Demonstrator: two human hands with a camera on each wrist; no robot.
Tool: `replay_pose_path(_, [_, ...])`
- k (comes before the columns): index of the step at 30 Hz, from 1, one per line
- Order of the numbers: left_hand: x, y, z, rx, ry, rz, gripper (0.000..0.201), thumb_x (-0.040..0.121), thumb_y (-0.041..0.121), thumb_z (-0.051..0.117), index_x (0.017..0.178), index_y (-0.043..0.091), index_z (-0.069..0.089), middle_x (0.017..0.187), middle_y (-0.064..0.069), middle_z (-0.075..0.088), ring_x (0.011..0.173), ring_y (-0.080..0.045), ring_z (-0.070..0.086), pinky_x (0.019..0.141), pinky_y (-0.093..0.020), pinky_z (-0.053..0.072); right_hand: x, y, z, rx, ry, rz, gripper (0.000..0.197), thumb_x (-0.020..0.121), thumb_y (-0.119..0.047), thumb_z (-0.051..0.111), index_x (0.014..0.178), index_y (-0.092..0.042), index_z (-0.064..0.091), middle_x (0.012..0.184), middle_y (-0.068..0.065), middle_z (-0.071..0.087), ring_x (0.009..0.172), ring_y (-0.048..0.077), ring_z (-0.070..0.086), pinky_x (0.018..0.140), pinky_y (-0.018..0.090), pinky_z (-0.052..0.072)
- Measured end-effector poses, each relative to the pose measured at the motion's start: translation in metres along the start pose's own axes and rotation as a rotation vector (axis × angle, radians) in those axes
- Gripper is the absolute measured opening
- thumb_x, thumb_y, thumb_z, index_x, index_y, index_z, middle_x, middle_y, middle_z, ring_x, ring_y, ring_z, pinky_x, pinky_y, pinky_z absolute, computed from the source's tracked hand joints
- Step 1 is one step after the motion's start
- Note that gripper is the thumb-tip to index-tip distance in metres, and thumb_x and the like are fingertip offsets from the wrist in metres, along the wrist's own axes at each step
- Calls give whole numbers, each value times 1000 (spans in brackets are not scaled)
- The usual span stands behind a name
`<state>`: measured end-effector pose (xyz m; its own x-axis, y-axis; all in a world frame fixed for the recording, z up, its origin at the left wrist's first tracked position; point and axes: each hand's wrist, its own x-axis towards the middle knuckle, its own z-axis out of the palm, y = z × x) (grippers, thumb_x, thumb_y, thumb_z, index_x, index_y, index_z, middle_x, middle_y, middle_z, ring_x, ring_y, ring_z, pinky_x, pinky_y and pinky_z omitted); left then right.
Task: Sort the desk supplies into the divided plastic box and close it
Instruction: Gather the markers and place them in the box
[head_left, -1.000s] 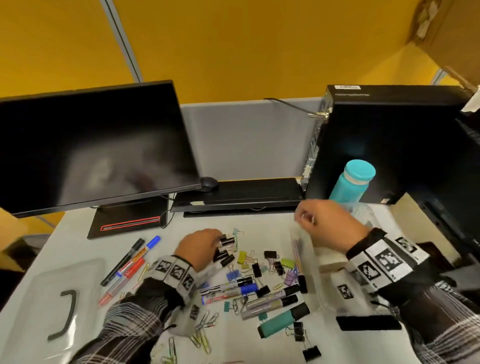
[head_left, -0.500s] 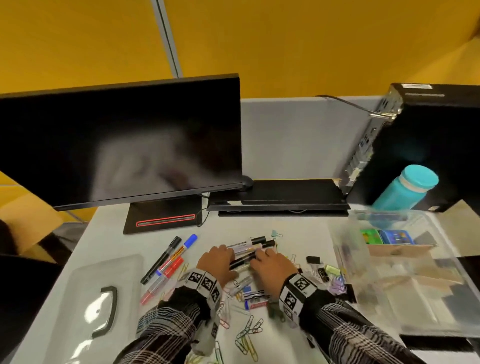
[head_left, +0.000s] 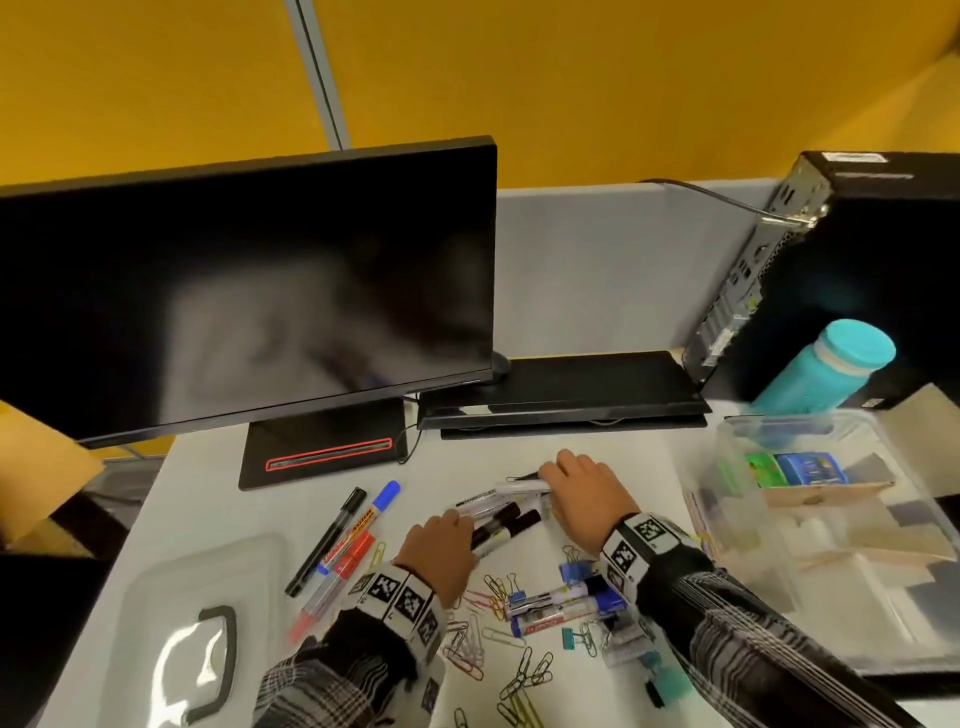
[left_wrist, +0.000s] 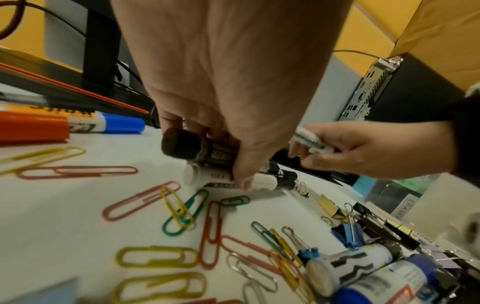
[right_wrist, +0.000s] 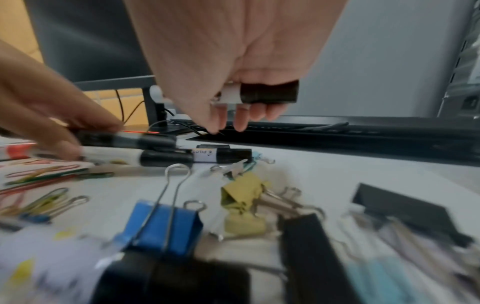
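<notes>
My left hand (head_left: 457, 525) grips a bundle of black-capped markers (head_left: 501, 525) on the desk; in the left wrist view its fingers (left_wrist: 241, 164) curl over the black-capped markers (left_wrist: 192, 148). My right hand (head_left: 556, 480) holds a white marker (head_left: 522, 486) just behind them, and its black cap (right_wrist: 269, 92) shows under the fingers. The clear divided plastic box (head_left: 883, 613) stands open to the right, with green and blue packs (head_left: 792, 467) at its back. Its lid (head_left: 171, 613) with a black handle lies at the front left.
Black, blue-capped and red markers (head_left: 343, 545) lie left of my hands. Coloured paper clips (head_left: 498, 629), binder clips (right_wrist: 166, 230) and more markers (head_left: 563, 605) litter the front of the desk. A monitor (head_left: 244, 291), keyboard (head_left: 561, 395), computer tower (head_left: 857, 270) and teal bottle (head_left: 826, 369) stand behind.
My right hand came from the box over to the marker pile, met the left hand there, and now holds one white marker slightly apart. The left hand keeps gathering markers.
</notes>
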<state>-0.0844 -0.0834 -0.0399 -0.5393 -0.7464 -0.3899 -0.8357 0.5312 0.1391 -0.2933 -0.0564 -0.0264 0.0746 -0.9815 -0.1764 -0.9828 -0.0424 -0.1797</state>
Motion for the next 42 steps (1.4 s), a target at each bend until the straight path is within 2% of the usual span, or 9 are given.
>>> replay_pose_path(8, [-44,-38,-6,-46,83,14,21,100,31,36,112,19,48,103,4,53,83,-12,45,75,-23,38,13,-9,16,-110,-172,57,33,90,-24,45,122,-18,42,126,4,47,113,24,42,94,35,35])
replay_pose_path(14, [-53,-29,-13,-223,83,17,9,100,30,36,103,26,44,82,11,49,72,-6,49,63,-17,39,-26,-6,-38,15,-45,52,24,90,-29,45,112,-20,42,110,1,55,97,19,45,78,30,36])
replay_pose_path(19, [-49,4,-13,-341,81,66,14,101,32,34,103,25,45,84,8,54,71,-7,51,67,-22,44,-96,50,-116,37,-22,213,16,97,-25,39,112,-20,43,107,2,58,88,16,41,75,31,39])
replay_pose_path(22, [-44,29,-12,-354,80,74,12,101,30,34,104,25,45,86,8,55,71,-7,49,65,-24,42,-139,98,-150,-122,69,303,26,95,-24,41,121,-28,44,114,-2,58,96,18,50,82,31,43])
replay_pose_path(26, [-38,61,-11,-370,69,101,13,100,30,34,104,26,46,85,7,55,70,-9,49,63,-23,38,-171,145,-170,-351,-95,474,36,93,-23,41,127,-32,42,121,-5,57,111,20,54,88,32,41])
replay_pose_path(31, [-37,86,-12,-378,60,105,13,100,32,35,105,28,46,82,6,58,70,-9,53,63,-24,43,-168,170,-153,-377,-339,463,38,91,-40,47,128,-34,45,129,-4,55,119,19,52,97,32,38])
replay_pose_path(36, [-44,95,-13,-382,65,99,14,100,33,35,105,26,47,82,5,58,68,-9,52,59,-21,39,-142,182,-118,-246,-501,348,40,92,-26,50,131,-23,49,130,5,57,117,23,55,96,31,44])
replay_pose_path(39, [-51,97,-13,-378,70,91,15,101,33,33,105,27,46,84,7,58,71,-8,53,62,-20,41,-139,183,-113,-154,-456,361,37,90,-30,56,127,-25,55,127,3,59,115,23,56,95,29,44])
replay_pose_path(42, [-58,99,-12,-385,74,79,14,101,34,32,106,31,45,89,10,58,78,-5,55,71,-21,47,-152,187,-119,-17,-268,390,25,90,-36,53,113,-33,63,118,-3,62,106,19,58,91,28,46])
